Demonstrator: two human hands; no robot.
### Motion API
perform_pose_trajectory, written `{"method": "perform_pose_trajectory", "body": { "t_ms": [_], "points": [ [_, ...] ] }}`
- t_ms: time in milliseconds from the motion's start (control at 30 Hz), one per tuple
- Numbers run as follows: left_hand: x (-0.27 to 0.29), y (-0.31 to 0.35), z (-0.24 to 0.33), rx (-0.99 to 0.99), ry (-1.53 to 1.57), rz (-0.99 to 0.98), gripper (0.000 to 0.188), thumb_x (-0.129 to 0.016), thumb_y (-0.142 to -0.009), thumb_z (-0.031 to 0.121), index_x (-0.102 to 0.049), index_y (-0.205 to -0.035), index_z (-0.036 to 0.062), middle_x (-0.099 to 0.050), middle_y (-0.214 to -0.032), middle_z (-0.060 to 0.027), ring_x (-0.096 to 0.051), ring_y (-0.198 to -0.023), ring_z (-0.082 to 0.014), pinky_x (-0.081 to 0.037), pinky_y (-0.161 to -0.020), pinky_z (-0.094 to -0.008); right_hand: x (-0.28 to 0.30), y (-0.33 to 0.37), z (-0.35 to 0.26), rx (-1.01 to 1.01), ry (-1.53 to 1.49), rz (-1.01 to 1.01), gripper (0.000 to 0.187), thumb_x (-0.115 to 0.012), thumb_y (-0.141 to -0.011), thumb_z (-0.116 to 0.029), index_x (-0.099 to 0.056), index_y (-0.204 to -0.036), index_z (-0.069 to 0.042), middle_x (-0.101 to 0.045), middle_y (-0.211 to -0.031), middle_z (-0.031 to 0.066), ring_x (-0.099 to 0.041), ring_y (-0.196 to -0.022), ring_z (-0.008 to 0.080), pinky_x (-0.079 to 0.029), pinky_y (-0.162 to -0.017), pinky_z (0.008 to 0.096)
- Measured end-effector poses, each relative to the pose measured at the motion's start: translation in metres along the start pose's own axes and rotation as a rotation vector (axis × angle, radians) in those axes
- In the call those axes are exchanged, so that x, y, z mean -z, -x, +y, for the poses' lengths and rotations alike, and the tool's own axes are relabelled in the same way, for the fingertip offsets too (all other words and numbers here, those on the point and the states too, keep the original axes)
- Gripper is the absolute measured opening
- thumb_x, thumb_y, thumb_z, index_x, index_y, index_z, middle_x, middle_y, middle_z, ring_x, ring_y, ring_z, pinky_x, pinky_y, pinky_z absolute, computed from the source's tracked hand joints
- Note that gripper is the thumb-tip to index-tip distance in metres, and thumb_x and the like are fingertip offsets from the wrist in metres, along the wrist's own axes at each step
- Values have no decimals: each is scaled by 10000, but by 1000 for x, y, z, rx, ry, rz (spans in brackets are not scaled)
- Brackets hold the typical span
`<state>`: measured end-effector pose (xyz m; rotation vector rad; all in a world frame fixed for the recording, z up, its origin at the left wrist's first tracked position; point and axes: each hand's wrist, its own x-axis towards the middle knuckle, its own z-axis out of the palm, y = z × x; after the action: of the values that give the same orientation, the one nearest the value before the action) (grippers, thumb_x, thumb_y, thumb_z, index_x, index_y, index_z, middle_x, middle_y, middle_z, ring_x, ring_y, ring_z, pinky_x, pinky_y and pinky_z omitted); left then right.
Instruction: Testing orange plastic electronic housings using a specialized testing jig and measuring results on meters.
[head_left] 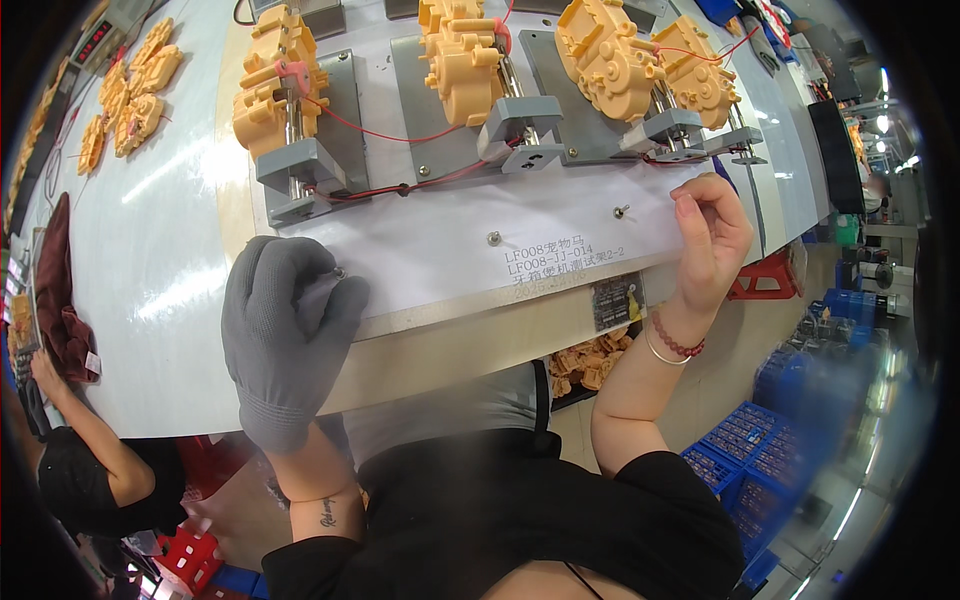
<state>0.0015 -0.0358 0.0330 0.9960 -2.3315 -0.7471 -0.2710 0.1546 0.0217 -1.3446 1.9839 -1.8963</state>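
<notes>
My left hand [290, 325], in a grey knit glove, rests at the board's front left. Its thumb and forefinger close around a small metal toggle switch [339, 272]. My bare right hand [712, 235] is at the board's right end, fingers curled and thumb near the forefinger; whatever is between them is hidden. Two more toggle switches stand between my hands, a middle one [494, 239] and a right one [621, 212]. Behind them, yellow-orange plastic gearbox housings, such as the left one [280, 85], sit on grey metal fixtures [300, 175] with clamps and red wires.
Loose yellow housings [135, 95] lie on the white table at the far left. A dark red cloth [65, 290] hangs near another person's arm [100, 440]. Below the table edge is a bin of yellow parts [590, 362]. Blue crates [745, 440] stand at lower right.
</notes>
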Motion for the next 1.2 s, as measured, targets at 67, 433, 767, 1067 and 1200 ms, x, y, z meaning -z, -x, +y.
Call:
{"method": "perform_pose_trajectory", "body": {
  "t_ms": [67, 433, 767, 1067, 1200],
  "points": [
    [0, 0, 0, 3, -2, -1, 215, -709, -664, 70, -568, -822, 32, -536, -797, -109, -547, -743, -301, -452, -680, -367, 0, 0, 0, 3, 3, 0, 49, -607, -860, 22, -583, -895, 46, -578, -844, 32, -461, -712, 52, -357, -636, 188],
    [-1, 1, -1, 10, 5, 0, 207, -705, -674, 68, -571, -827, 34, -542, -806, -110, -548, -743, -304, -453, -682, -368, 0, 0, 0, 4, -1, 3, 45, -605, -863, 19, -579, -891, 44, -576, -841, 32, -464, -716, 58, -359, -643, 191],
    [-11, -1, -2, -125, -97, 81, 155, -701, -712, 42, -570, -794, 47, -535, -769, -90, -526, -717, -283, -441, -647, -367, -50, 27, -33, 444, 327, -37, 133, -691, -654, -1, -627, -768, -25, -592, -718, 63, -494, -588, 182, -384, -525, 273],
    [-13, 1, -5, -156, -73, 136, 153, -710, -695, 28, -572, -748, 67, -530, -723, -68, -516, -670, -253, -433, -607, -347, -95, 8, -25, 340, 479, -253, 175, -709, -661, -38, -638, -807, -104, -526, -716, 24, -529, -669, 217, -394, -608, 331],
    [-15, -1, -7, -252, -62, 170, 163, -702, -654, 2, -569, -715, 74, -505, -670, -61, -500, -629, -243, -420, -568, -339, -91, 10, -21, 456, 554, -243, 198, -693, -628, -52, -630, -804, -115, -498, -706, 2, -490, -628, 196, -356, -577, 333]
  ]
}}
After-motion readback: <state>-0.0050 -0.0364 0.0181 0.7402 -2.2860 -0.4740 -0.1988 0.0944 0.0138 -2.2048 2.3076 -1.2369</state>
